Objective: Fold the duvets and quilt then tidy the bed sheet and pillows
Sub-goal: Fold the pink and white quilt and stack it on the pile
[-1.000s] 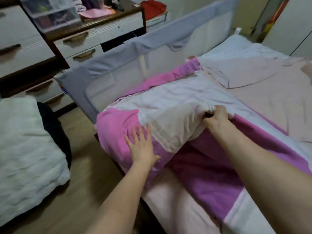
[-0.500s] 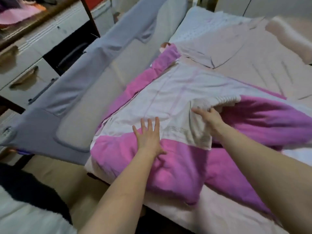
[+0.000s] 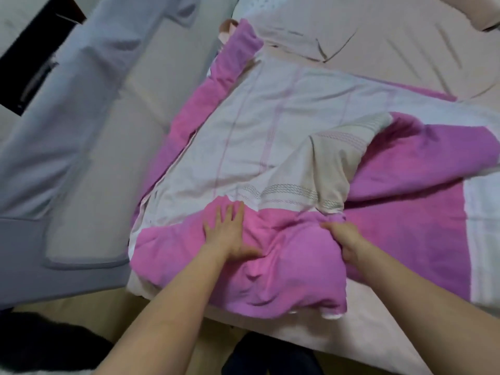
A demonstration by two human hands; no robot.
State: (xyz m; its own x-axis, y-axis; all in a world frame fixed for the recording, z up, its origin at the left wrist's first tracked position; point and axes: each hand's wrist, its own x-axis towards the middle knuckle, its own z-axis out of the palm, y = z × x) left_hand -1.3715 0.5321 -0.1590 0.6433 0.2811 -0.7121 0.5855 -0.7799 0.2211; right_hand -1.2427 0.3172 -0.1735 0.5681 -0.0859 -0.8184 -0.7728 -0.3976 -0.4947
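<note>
So I've got the pink-and-white folded fabric duvet (image 3: 270, 163) lying at the bed's near left corner, on the pale pink bed sheet (image 3: 405, 50). My left hand (image 3: 230, 234) is flat on the pink part, fingers spread, just pressing. My right hand (image 3: 343, 239) has its fingers curled into the duvet's pink edge, bunching it. The grey padded bed rail (image 3: 81, 131) runs along the left edge.

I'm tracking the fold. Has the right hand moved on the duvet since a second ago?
Yes. The right hand left the white flap and came toward the person, now gripping the duvet's pink edge.
</note>
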